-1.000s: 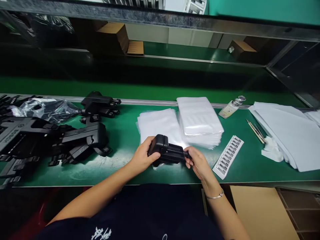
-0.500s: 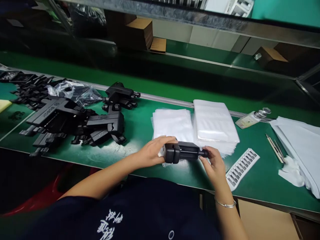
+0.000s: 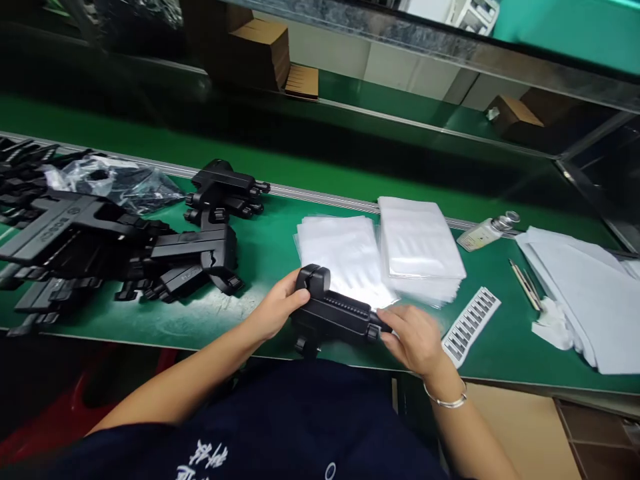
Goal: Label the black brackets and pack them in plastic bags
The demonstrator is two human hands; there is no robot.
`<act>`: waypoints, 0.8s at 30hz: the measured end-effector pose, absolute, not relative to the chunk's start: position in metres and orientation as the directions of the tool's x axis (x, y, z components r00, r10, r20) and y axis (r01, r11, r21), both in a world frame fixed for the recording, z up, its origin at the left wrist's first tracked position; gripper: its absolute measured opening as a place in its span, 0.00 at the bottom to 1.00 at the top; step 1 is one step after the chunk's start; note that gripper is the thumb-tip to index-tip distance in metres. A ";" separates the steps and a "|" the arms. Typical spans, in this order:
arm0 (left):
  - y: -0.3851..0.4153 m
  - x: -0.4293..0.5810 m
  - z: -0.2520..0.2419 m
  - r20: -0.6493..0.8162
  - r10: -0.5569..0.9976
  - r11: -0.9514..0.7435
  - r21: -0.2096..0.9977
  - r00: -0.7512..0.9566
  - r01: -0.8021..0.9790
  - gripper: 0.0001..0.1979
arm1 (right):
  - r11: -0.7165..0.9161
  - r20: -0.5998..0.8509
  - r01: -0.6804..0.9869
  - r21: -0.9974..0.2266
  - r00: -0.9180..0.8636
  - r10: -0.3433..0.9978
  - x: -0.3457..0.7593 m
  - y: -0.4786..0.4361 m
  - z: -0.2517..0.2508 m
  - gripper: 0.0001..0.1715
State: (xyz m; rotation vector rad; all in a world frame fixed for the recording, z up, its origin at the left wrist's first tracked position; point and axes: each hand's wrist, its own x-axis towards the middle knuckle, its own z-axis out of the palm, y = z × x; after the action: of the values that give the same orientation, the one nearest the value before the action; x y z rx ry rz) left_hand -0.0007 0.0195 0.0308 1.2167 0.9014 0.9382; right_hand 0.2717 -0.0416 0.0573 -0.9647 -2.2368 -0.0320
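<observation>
Holding: black plastic clamp-shaped holder point(image 3: 333, 313), gripped btwn both hands just above the near edge of the green bench mat point(image 3: 270, 247).
Left: left hand point(image 3: 273, 310) curled round the holder's thick knob end, thumb on top, fingers wrapped under; a closed grip.
Right: right hand point(image 3: 413, 340) at the thin end, fingertips pinched on the small knob there; other fingers loosely bent, a bit blurred.
Axis: holder's long axis runs L-R across the body, dipping slightly toward the R. Each hand has one end; the left hand carries the bulk.
Position: holder in front of the torso, over the near corner of the bags.
Behind: two stacks of clear plastic bags point(image 3: 350, 257), side by side & touching; the L stack lies just beyond the holder.
R side: white strip of barcode labels point(image 3: 473, 325) just beside the right hand. Thin sticks point(image 3: 525, 285), small glass bottle w/ metal cap point(image 3: 487, 230) and pile of white sheets point(image 3: 585, 293) lie further R, well apart.
L side: heap of black holders point(image 3: 100, 247), some under crumpled clear wrap, nearer the left hand but well apart from it.
Wrist: silver bangle point(image 3: 447, 402) on the R wrist.
</observation>
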 end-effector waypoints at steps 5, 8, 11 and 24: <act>0.019 -0.015 0.031 0.153 0.925 -0.201 0.974 0.347 0.107 0.33 | 0.256 0.225 0.316 -0.914 -0.131 0.966 0.256 -0.035 0.058 0.11; 0.019 -0.022 0.036 0.481 0.719 -0.631 0.754 0.501 0.182 0.27 | -0.289 -0.273 -0.096 -0.952 -0.149 0.950 0.254 -0.024 0.048 0.11; 0.018 -0.022 0.040 0.626 0.529 -0.813 0.568 0.573 0.130 0.27 | -0.499 -0.439 -0.254 -0.829 -0.258 0.861 0.256 -0.018 0.038 0.13; 0.029 0.028 0.039 -0.114 0.971 0.168 0.951 0.208 -0.259 0.27 | 0.183 0.220 0.222 -0.958 0.153 0.963 0.255 -0.035 0.013 0.12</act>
State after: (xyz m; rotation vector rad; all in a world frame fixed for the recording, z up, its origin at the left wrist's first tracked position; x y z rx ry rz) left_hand 0.0280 0.0294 0.0386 0.9886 0.9336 1.0863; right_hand 0.2546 -0.0352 0.0128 -1.2795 -1.3123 0.8230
